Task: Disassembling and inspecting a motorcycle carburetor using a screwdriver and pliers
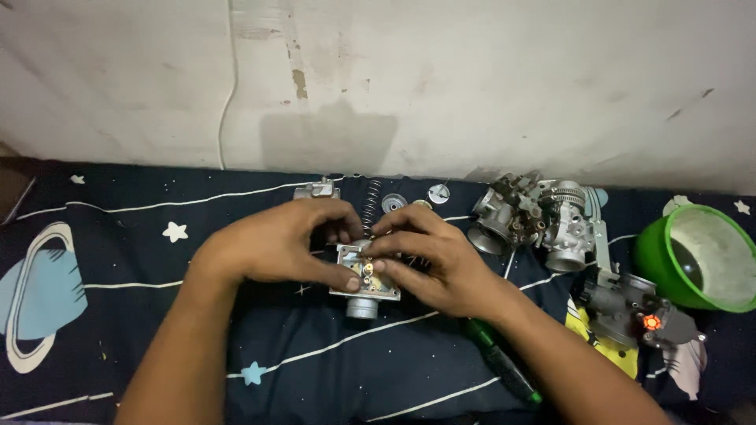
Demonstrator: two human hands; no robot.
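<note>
Both of our hands close on the carburetor body (364, 279), which sits on the dark space-print cloth (118, 260) at the middle of the view. Our left hand (276, 244) curls over its left side with the thumb pressed to the flat top face; our right hand (437, 260) pinches at the small brass parts on that face, thumb and forefinger together. Nearest us, a green-handled screwdriver (504, 366) lies under our right forearm, and the cloth to the lower left is open. To the right, close by, rests a dark carburetor with a red-orange knob (630, 311) on a yellow patch of the print. Farther right a green bowl (697, 256) sits tilted at the cloth's edge. Beyond our hands lie a coil spring (372, 201), two small round caps (394, 202), a metal cover (317, 190) and a twin silver carburetor assembly (535, 220), all near the stained white wall (472, 79).
</note>
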